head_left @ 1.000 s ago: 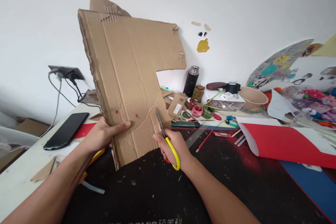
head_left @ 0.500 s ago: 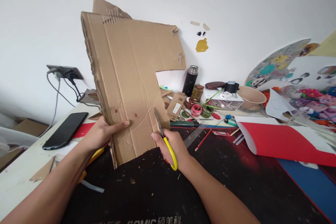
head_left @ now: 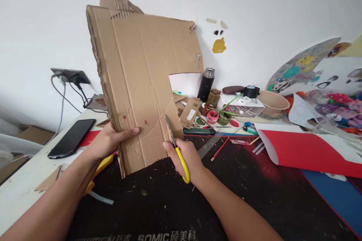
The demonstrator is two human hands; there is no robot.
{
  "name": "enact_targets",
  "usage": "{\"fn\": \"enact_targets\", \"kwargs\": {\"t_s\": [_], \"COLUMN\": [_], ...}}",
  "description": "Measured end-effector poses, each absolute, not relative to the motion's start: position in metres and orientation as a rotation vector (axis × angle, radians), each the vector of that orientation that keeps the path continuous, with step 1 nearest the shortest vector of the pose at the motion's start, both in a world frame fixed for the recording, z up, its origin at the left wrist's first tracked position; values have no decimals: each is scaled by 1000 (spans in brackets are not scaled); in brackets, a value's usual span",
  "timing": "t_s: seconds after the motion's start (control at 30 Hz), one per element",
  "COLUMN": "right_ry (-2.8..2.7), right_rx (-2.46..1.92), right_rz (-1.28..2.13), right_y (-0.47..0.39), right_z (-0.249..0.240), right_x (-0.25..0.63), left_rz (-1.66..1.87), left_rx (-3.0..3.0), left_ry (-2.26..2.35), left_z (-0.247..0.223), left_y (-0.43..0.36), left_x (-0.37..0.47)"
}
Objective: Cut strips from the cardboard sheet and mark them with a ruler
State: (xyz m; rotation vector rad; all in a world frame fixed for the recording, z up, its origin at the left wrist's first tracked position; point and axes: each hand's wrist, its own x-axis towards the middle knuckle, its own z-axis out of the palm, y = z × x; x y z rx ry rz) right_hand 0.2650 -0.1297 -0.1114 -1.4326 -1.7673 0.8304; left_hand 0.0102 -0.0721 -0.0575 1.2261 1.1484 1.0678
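Note:
A large brown sheet of cardboard [head_left: 141, 64] stands raised and slightly tilted before me, with a notch in its right side and torn edges. My left hand [head_left: 113, 139] grips its lower left edge, thumb across the front, other fingers hidden behind. In my right hand [head_left: 186, 156] is a pair of scissors [head_left: 181, 160] with yellow handles. One blade lies over the front of the cardboard near its lower right edge; the other blade is hidden. A curved crease runs across the sheet just left of the blade.
A black phone [head_left: 72, 138] lies on the left of the table. Behind the cardboard stand a black thermos [head_left: 206, 86] and several paint jars [head_left: 212, 116]. A red pencil [head_left: 220, 149] rests on the black mat [head_left: 158, 207], near red paper [head_left: 308, 152] at right.
The cardboard's top sits slightly higher and its right edge slightly farther right in view. Both hands keep their grips, and the scissors stay almost in place. The view has shifted slightly.

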Motion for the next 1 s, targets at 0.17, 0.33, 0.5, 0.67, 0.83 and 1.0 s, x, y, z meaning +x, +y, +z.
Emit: {"fn": "enact_targets", "kwargs": {"t_s": [0.17,0.33,0.5,0.67,0.83,1.0], "right_ry": [-1761,-1783,-1789,-1823,-1819,-1759], "right_rx": [-1418,-1380,-1416,-1436,-1433,-1401], "right_rz": [998,1055,1053,998,1005,1110], "right_y": [-130,-129,-129,-129,-130,-129], "right_z": [-110,-103,-99,-102,-101,-102], "right_x": [269,272,273,273,272,272], "left_rz": [1045,1029,1000,998,987,976], "left_rx": [1223,1236,1241,1181,1205,1247], "left_ry": [1170,1190,1238,1211,1226,1248], "left_z": [-56,-59,-60,-56,-56,-57], "left_y": [-73,-71,-72,-75,-75,-74], "left_x": [10,4,-1,0,-1,-1]}}
